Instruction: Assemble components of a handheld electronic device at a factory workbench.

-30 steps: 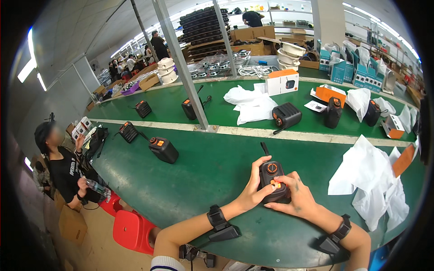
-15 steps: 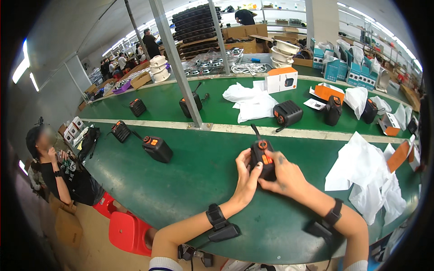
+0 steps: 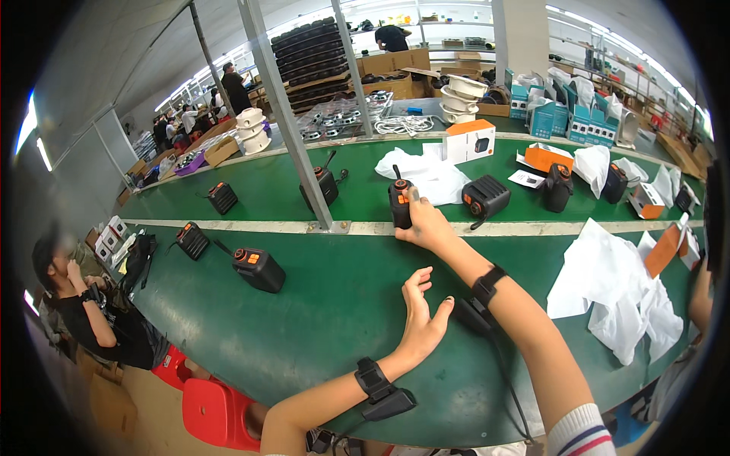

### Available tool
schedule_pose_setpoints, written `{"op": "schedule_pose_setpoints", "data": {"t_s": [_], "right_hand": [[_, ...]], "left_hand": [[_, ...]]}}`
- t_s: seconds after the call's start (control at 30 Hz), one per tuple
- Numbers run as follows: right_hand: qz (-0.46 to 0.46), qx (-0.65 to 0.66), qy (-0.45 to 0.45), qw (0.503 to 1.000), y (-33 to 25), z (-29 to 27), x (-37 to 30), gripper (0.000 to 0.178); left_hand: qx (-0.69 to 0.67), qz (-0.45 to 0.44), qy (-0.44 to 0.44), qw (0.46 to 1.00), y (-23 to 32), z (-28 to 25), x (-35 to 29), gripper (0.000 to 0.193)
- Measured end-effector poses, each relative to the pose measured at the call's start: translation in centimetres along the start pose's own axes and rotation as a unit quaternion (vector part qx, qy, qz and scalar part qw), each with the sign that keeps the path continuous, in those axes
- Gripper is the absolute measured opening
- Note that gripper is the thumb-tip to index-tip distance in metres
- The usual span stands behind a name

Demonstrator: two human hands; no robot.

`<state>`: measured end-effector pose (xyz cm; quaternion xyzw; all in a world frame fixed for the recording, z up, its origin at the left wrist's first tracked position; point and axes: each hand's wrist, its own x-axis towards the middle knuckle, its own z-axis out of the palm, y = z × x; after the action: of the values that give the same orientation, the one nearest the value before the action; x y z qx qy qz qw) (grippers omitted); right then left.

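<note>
Nearest the person, the left hand [image 3: 420,323] rests on the green table surface [image 3: 327,319] with fingers spread and palm open, holding nothing; a black strap sits on its wrist. Beyond it the right hand [image 3: 427,225] is stretched forward and clamped around a black handheld radio-like device with orange buttons and a short antenna [image 3: 399,201], held upright at the pale strip [image 3: 251,226] that divides the near table from the far one.

To the left on the near surface lies a second black device with an orange face [image 3: 258,268], and farther left a ribbed black one [image 3: 192,240]. To the right, crumpled white plastic bags [image 3: 620,292] cover the table edge. Past the strip stand a slanted grey metal post [image 3: 293,137], another black unit with an antenna [image 3: 325,185], a white bag [image 3: 426,173], a boxy black device lying on its side [image 3: 485,197] and an orange-and-white carton [image 3: 470,140]. At far left a seated person in black [image 3: 91,319] faces away.

A second ago both hands gripped the device close in; now only the right holds it, carried well forward, and the left has come off onto the table.
</note>
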<state>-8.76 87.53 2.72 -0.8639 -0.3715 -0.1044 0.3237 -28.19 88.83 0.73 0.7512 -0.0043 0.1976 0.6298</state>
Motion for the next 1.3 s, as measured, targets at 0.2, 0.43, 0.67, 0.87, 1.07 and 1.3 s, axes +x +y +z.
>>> {"op": "schedule_pose_setpoints", "data": {"t_s": [0.2, 0.43, 0.67, 0.87, 1.07, 1.3], "right_hand": [[-0.009, -0.012, 0.017, 1.0, 1.9, 1.8, 4.0, 0.083], [0.051, -0.221, 0.016, 0.974, 0.6, 2.8, 5.9, 0.084], [-0.109, -0.289, 0.002, 0.951, -5.4, 4.2, 9.7, 0.069], [-0.073, -0.193, -0.106, 0.973, -7.7, 7.2, 14.3, 0.08], [0.002, -0.029, -0.091, 0.995, -6.8, 10.2, 14.7, 0.068], [-0.051, 0.141, 0.072, 0.986, -1.3, 9.7, 13.7, 0.058]], "left_hand": [[0.006, 0.037, -0.016, 0.999, -0.6, 0.4, 0.2, 0.06], [0.038, 0.057, 0.007, 0.998, -0.5, 0.3, 0.1, 0.058], [-0.019, 0.015, 0.078, 0.997, -1.5, -0.1, 0.6, 0.055], [-0.139, 0.023, 0.164, 0.976, -4.1, -3.9, 4.3, 0.051], [0.031, 0.009, 0.215, 0.976, -4.9, -5.1, 5.3, 0.047], [0.138, 0.079, 0.132, 0.978, -3.3, -4.0, 5.0, 0.052]]}}
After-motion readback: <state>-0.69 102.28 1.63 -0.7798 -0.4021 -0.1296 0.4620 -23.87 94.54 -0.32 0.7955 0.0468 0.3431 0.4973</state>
